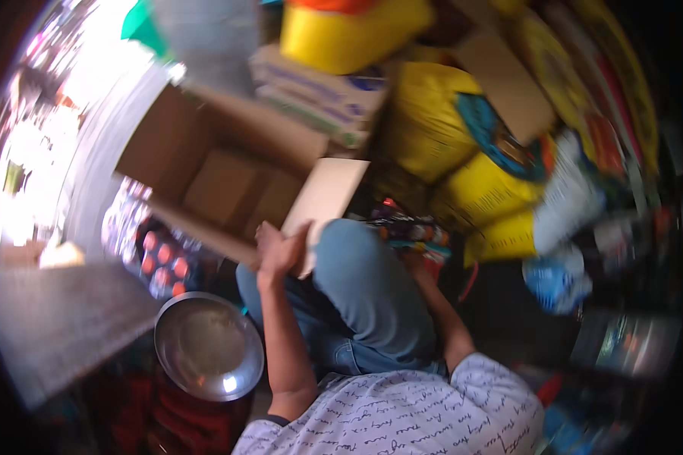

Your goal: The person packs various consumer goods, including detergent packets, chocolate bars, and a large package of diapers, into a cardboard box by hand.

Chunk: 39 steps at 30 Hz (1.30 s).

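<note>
In front of me an open cardboard box (236, 182) is tilted, with only bare cardboard showing on its inner walls and bottom. My left hand (282, 250) grips the near corner of the box, beside a pale flap (330, 187) that stands out to the right. My right hand (414, 261) reaches down past my bent knee, close to dark shiny packets (410, 227) and a red and teal packet (433, 259). Blur and shadow hide its fingers, so whether it holds one of them is unclear.
A round metal pan (208, 347) sits left of my leg, near a grey tabletop (74, 318). Orange-capped bottles (165, 261) stand behind it. Yellow sacks (484, 193) are piled at right. Printed cartons (319, 94) lie beyond the box.
</note>
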Each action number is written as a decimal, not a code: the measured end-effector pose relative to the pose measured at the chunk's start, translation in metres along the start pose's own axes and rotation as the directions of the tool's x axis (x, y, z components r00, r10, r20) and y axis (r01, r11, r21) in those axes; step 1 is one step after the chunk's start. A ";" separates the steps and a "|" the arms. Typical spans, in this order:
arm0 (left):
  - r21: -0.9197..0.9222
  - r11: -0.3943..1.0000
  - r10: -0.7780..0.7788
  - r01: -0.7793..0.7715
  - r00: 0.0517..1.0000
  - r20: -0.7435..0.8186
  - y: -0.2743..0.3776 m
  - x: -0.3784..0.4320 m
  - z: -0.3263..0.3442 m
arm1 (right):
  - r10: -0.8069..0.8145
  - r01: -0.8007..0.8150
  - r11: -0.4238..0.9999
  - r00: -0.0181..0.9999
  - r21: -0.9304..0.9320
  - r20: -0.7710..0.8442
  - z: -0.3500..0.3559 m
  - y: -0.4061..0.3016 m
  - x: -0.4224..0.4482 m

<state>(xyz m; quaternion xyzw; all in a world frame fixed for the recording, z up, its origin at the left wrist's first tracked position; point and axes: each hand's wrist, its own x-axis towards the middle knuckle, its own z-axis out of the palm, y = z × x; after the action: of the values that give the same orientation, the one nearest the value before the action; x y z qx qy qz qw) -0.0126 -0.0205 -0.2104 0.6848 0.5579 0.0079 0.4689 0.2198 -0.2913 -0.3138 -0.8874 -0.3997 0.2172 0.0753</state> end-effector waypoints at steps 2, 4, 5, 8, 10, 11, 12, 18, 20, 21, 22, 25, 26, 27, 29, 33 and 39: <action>0.038 0.990 0.139 -0.134 0.944 -0.298 -0.004 -0.002 0.008 | 0.045 -0.010 0.912 0.996 0.411 -0.076 -0.043 -0.040 0.022; -0.049 0.998 -0.035 0.025 0.979 -0.199 0.000 0.001 0.009 | -0.019 0.183 0.762 0.965 0.621 -0.261 -0.093 -0.087 0.041; -0.103 0.993 -0.066 0.049 0.983 -0.171 0.004 0.000 0.008 | -0.110 0.339 0.711 0.919 0.616 -0.379 -0.117 -0.111 0.051; -0.014 0.986 -0.167 0.166 0.978 -0.129 0.031 -0.001 0.002 | -0.561 0.675 0.723 0.698 0.147 -0.445 -0.155 -0.179 0.081; -0.010 0.980 -0.196 0.198 0.960 -0.201 0.063 0.003 -0.016 | -0.856 0.860 0.451 0.493 -0.238 0.158 -0.155 -0.217 0.096; 0.124 0.988 -0.022 0.095 0.870 -0.493 0.085 0.007 -0.026 | -0.709 0.811 0.508 0.585 -0.292 0.393 -0.148 -0.235 0.107; -0.076 0.995 0.012 -0.069 0.810 -0.586 0.112 0.018 -0.040 | -0.725 0.857 0.445 0.516 -0.261 0.457 -0.146 -0.247 0.118; -0.268 0.948 -0.105 -0.170 0.629 -0.770 0.183 0.140 -0.157 | -0.645 0.894 0.337 0.448 -0.296 0.619 -0.121 -0.258 0.149; -0.457 0.538 -0.116 -0.709 0.475 -0.872 0.147 0.173 -0.152 | -0.791 0.910 0.355 0.414 -0.213 0.451 -0.109 -0.251 0.151; -0.545 0.349 -0.167 -0.762 0.521 -0.837 0.118 0.182 -0.140 | -0.815 0.907 0.388 0.421 -0.166 0.398 -0.104 -0.248 0.152; -0.617 0.286 -0.251 -0.733 0.564 -0.787 0.088 0.189 -0.130 | -0.824 0.894 0.407 0.448 -0.189 0.347 -0.099 -0.246 0.155; -0.230 0.869 0.001 -0.438 0.466 -0.885 -0.022 0.179 -0.101 | -0.826 0.880 0.445 0.475 -0.165 0.303 -0.092 -0.243 0.161; -0.189 0.920 0.033 -0.344 0.549 -0.835 -0.048 0.176 -0.098 | -0.808 0.875 0.461 0.484 -0.150 0.335 -0.090 -0.244 0.162; -0.109 0.992 -0.017 -0.067 0.778 -0.628 -0.069 0.175 -0.098 | -0.802 0.873 0.462 0.486 -0.154 0.349 -0.089 -0.244 0.163; 0.352 0.925 0.079 0.145 0.833 -0.548 -0.075 0.193 -0.079 | -0.787 0.865 0.475 0.499 -0.159 0.363 -0.090 -0.247 0.164; 0.604 0.740 -0.161 0.296 0.950 -0.267 -0.066 0.230 -0.061 | -0.787 0.866 0.472 0.499 -0.167 0.363 -0.089 -0.248 0.165; 0.566 0.723 -0.289 0.395 0.918 -0.271 -0.079 0.242 -0.041 | -0.811 0.841 0.540 0.529 -0.028 0.250 -0.081 -0.242 0.174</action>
<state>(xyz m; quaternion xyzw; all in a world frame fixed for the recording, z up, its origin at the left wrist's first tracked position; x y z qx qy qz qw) -0.0029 0.1874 -0.3627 0.6805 0.6836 -0.2033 0.1681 0.1935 0.0028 -0.2235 -0.5665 -0.7926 0.2168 0.0623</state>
